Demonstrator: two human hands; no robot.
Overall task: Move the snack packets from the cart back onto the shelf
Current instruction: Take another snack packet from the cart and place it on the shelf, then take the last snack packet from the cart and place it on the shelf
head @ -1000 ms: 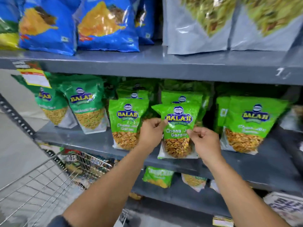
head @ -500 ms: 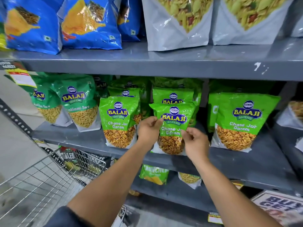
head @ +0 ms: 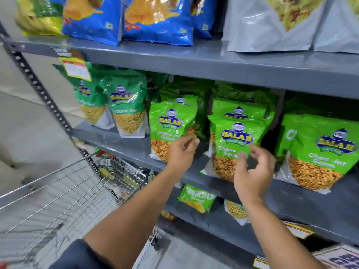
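Note:
A green Balaji Chana Jor Garam packet [head: 236, 144] stands upright on the grey middle shelf [head: 134, 150], in front of another of the same kind. My left hand [head: 181, 150] hovers just left of it, fingers loosely curled, holding nothing. My right hand [head: 252, 171] is in front of the packet's lower right part with fingers spread, apart from it or barely touching. Matching green packets stand to the left [head: 171, 129] and right [head: 318, 152]. The wire cart [head: 81, 191] sits at the lower left; the part of its basket in view holds no packet.
Blue snack bags [head: 155, 18] and grey pouches [head: 272, 26] fill the top shelf. Darker green sev packets [head: 126, 109] stand at the middle shelf's left end. A lower shelf holds a small green packet [head: 196, 199]. A perforated upright [head: 38, 88] runs along the left.
Both hands have let go of the middle packet and pulled back a little, fingers opening. The camera has moved closer and turned right; the packet stays standing on the shelf.

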